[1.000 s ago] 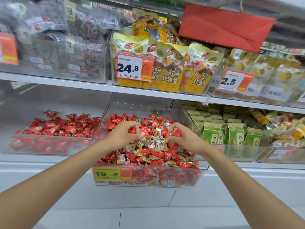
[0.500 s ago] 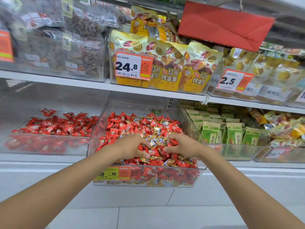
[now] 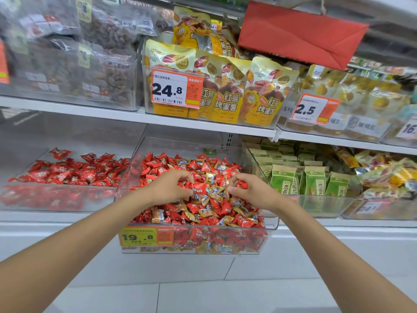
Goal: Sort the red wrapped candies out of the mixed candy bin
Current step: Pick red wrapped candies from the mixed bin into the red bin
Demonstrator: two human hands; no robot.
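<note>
Left hand: over the middle of the pile, fingers curled down, fingertips and thumb pinching one red piece on its inner side
Right hand: level with the left and near it, fingers arched over the pile, a red piece caught between fingertips and thumb
Red wrapped candies: heaped under and all round both hands, thickest behind the fingertips and along the near edge below the wrists
Gold wrapped candies: scattered through the red ones, a cluster lying in the gap between the two hands and more in front of the wrists
Mixed candy bin: clear plastic, on the lower shelf, both forearms reaching in over its front wall
Price tag: yellow and orange, reads 19.8, on the bin's front below the left wrist
Red-only bin: clear, just beside the mixed bin, out past the left hand, holding a shallow layer of red pieces
Green packs: standing in rows in a clear bin out past the right hand
Yellow pouches: on the shelf above both hands
</note>
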